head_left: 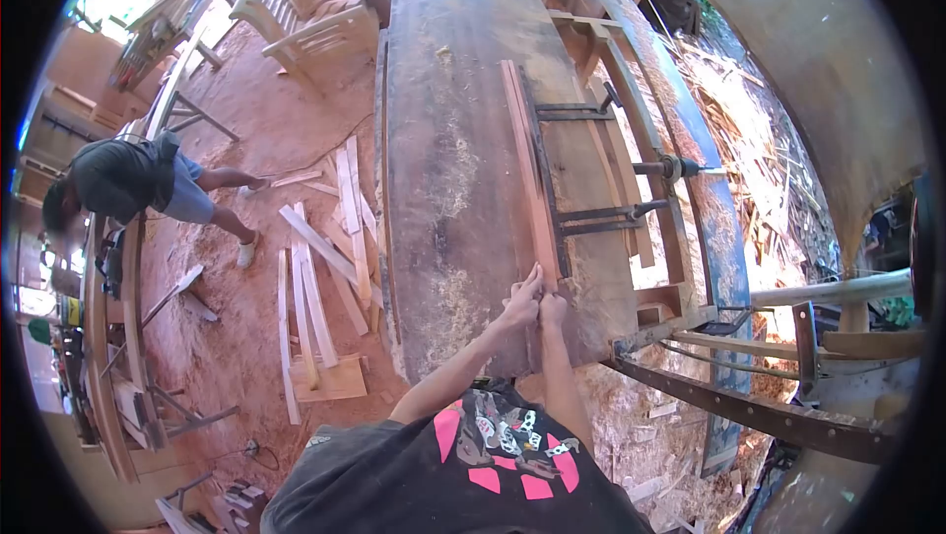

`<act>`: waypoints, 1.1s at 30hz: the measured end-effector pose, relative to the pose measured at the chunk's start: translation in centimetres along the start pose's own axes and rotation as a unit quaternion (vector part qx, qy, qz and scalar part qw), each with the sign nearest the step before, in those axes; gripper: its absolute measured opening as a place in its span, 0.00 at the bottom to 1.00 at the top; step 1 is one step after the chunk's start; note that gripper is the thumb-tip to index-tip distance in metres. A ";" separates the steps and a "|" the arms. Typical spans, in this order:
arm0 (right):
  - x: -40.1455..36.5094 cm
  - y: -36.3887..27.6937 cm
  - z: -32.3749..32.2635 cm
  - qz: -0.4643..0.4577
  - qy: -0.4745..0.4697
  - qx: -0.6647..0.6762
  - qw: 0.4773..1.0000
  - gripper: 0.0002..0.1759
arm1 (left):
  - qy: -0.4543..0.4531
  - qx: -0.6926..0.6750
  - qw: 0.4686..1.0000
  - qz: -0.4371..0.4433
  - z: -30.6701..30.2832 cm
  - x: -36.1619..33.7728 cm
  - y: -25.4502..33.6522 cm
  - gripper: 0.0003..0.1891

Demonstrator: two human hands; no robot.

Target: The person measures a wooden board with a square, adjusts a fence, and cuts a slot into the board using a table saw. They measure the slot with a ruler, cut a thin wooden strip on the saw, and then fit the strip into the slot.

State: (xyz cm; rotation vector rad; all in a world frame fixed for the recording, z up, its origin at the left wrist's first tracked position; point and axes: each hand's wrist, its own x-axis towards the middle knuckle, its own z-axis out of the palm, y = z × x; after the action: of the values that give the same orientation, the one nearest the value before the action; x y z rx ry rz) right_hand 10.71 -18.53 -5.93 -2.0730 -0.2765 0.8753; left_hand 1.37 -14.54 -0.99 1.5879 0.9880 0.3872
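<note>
Left hand (520, 304) and right hand (553, 311) together, I grip the near end of the wooden strip (525, 160), which runs toward twelve o'clock beside the dark fence (550, 194); even sideways pressure should keep it flush.

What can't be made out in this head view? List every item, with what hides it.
All in the head view:
Near end of the wooden strip: hidden by the left hand and right hand.
Right fingertips: hidden by the right hand itself.
Legs of the sawdust-strewn table: hidden by its top.
Co-worker's hands: too blurred.
Large brown sheet, full extent: cut off by the dark lens border.
</note>
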 end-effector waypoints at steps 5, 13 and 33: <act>-1.7 -3.7 -1.1 0.007 -0.008 -0.039 0.999 0.27 | -0.008 -0.011 1.000 0.015 -0.3 1.4 -1.7 0.45; 1.7 -1.4 1.3 -0.008 -0.023 0.051 0.998 0.30 | -0.009 0.012 0.999 0.043 -2.0 3.1 -2.2 0.49; 0.9 -1.8 0.4 0.002 -0.038 0.072 0.997 0.22 | -0.017 -0.214 0.976 0.023 -0.1 4.9 -5.0 0.37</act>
State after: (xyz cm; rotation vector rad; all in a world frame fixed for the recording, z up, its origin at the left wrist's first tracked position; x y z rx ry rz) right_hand 11.33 -16.77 -5.11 -1.9110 -0.2420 0.9492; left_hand 2.29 -10.84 -6.89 1.2227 0.7794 0.5615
